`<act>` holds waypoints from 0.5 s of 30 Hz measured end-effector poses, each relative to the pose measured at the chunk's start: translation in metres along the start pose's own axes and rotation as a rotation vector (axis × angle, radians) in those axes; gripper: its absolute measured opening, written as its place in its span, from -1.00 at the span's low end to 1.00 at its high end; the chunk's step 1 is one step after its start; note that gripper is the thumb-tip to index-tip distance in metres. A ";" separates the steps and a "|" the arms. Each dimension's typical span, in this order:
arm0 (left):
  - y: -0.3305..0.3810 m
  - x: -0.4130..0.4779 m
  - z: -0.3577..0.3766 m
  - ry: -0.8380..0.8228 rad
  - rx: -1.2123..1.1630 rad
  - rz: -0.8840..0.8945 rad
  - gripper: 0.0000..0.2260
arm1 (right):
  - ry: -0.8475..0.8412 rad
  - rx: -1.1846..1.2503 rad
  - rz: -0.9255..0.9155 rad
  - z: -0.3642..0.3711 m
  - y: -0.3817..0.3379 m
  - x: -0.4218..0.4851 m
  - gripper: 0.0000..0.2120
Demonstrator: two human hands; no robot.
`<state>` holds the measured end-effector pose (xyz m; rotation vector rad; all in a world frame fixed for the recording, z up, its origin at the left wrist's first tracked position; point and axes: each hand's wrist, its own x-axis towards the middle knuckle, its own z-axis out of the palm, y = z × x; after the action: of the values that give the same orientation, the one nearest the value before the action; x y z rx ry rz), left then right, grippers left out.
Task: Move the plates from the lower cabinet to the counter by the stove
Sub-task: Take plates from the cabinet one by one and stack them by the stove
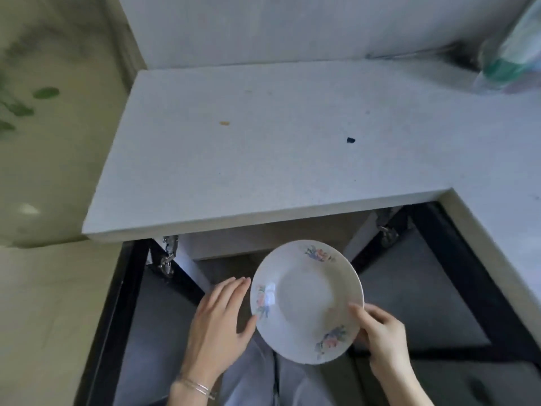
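A white deep plate (306, 300) with flower prints on its rim is held level below the counter's front edge, in front of the open lower cabinet (263, 247). My right hand (383, 335) grips its near right rim, thumb on top. My left hand (219, 317) lies flat along the plate's left edge with fingers straight, thumb touching the rim from below. The pale speckled counter (263, 148) stretches above the plate. The cabinet's inside is dark and mostly hidden by the plate.
Both dark cabinet doors (123, 303) (456, 276) stand swung open to left and right. A plastic bag (515, 54) sits at the counter's far right. A small dark crumb (350, 140) and a yellow speck (224, 123) lie on the counter. My knees are below.
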<state>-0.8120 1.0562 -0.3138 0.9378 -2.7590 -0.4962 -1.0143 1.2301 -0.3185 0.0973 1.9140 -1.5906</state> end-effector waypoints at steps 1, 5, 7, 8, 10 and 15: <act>0.009 -0.004 -0.018 -0.022 0.007 0.005 -0.49 | -0.001 -0.009 0.021 -0.006 -0.012 -0.016 -0.91; 0.043 -0.016 -0.093 -0.129 0.025 -0.004 -0.37 | -0.005 -0.065 0.090 -0.024 -0.072 -0.077 -0.90; 0.056 -0.020 -0.129 -0.146 0.045 0.004 -0.35 | 0.000 -0.089 0.107 -0.031 -0.103 -0.104 -0.89; 0.063 -0.022 -0.147 -0.154 0.043 0.004 -0.37 | -0.003 -0.101 0.111 -0.034 -0.118 -0.117 -0.89; 0.074 -0.026 -0.182 -0.156 0.023 0.005 -0.43 | -0.019 -0.113 0.124 -0.037 -0.148 -0.141 -0.90; 0.084 -0.031 -0.236 -0.129 0.019 0.027 -0.46 | -0.092 -0.114 0.116 -0.038 -0.192 -0.173 -0.90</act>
<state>-0.7692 1.0783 -0.0659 0.9009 -2.8921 -0.5446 -0.9776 1.2711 -0.0635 0.0841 1.8879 -1.3841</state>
